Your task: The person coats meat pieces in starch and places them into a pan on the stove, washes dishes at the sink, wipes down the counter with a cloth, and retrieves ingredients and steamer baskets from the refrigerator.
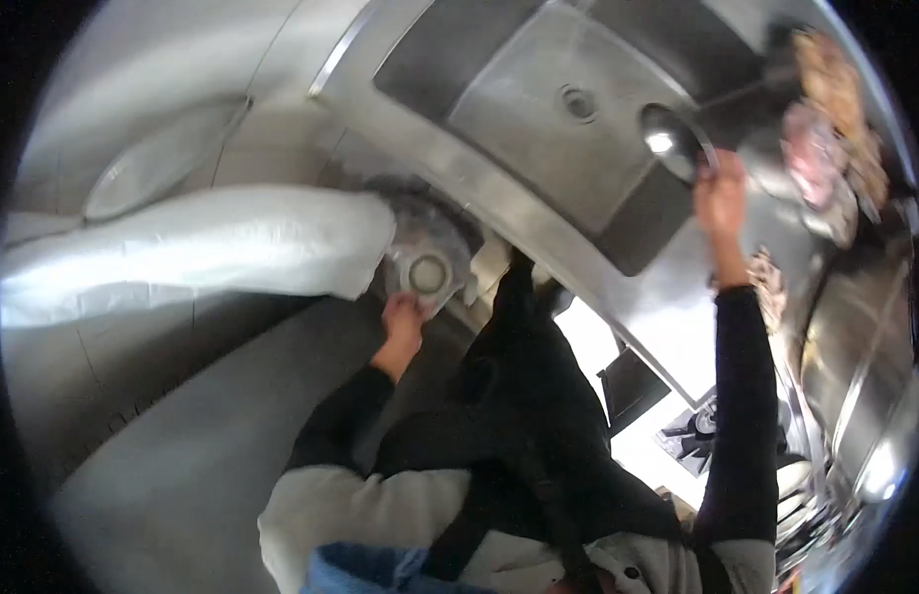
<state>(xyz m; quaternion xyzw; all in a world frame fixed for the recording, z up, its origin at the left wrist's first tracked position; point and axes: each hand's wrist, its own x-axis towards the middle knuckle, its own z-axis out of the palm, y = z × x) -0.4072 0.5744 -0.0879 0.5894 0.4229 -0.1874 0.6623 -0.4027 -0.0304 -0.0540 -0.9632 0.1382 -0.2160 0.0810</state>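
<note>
At the right side of the sink [524,94], over the basin: one shiny rounded metal dish [667,139], tilted, lit by a bright reflection; exact type not distinguishable. Held at its near edge by the right hand [722,188], grip pinching that edge, arm extended in a black sleeve.

Left of the sink, lower: one small round item [429,274] with a pale ring-shaped rim, on or within clear, crumpled-looking material. Left hand [404,322] at its lower edge, fingertips close together and apparently touching; whether the grip is closed on it cannot be told.

Further left, its end near the round item: one long white plastic-covered bundle [192,252], lying across the view.

Basin fitting: one round drain [578,103], left of the metal dish.

On the steel bench [677,307], right of the right hand: one pinkish item [814,153], seemingly in clear wrapping; beside it, one brownish irregular piece [835,79], blurred.

Wearer: dark apron [519,396], grey-white top [360,510].
</note>
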